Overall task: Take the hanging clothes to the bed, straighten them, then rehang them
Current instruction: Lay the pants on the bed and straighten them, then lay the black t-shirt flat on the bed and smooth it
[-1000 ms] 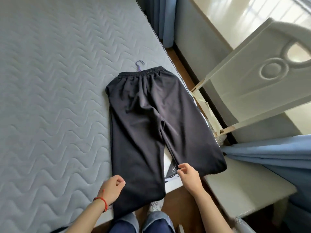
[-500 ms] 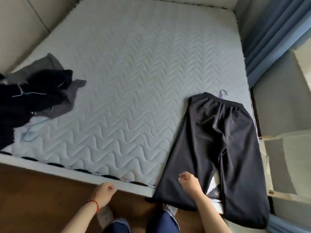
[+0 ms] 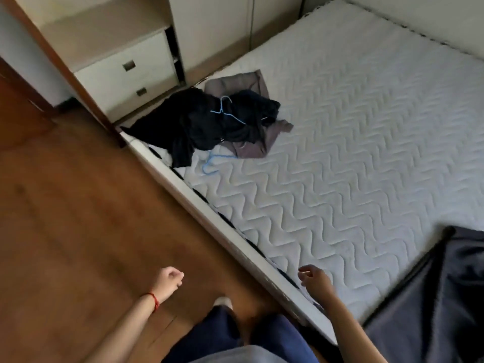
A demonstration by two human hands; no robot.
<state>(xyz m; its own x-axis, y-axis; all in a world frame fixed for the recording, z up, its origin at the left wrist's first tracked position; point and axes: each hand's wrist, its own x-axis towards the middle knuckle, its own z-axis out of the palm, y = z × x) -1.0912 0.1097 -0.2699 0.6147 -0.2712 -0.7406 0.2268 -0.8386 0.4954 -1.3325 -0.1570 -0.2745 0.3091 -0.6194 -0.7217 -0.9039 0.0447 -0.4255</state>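
Observation:
The black trousers (image 3: 440,292) lie flat on the quilted mattress (image 3: 353,142) at the lower right, partly cut off by the frame edge. A heap of dark and grey clothes (image 3: 209,121) lies on the bed's far left corner, with a light blue hanger (image 3: 226,111) on top and another blue hanger (image 3: 212,161) just below the heap. My left hand (image 3: 169,281) hangs over the wooden floor, fingers loosely curled, holding nothing. My right hand (image 3: 315,280) hovers at the bed's near edge, fingers loosely curled and empty, apart from the trousers.
A white drawer unit (image 3: 125,74) stands beyond the bed's left corner, beside a wardrobe panel (image 3: 214,30). Brown wooden floor (image 3: 78,205) fills the left. My legs in blue trousers (image 3: 235,336) show at the bottom.
Both hands have let go of the trousers and drawn back. My view has swung left, bringing the clothes heap and the drawers into sight and pushing the trousers to the right edge.

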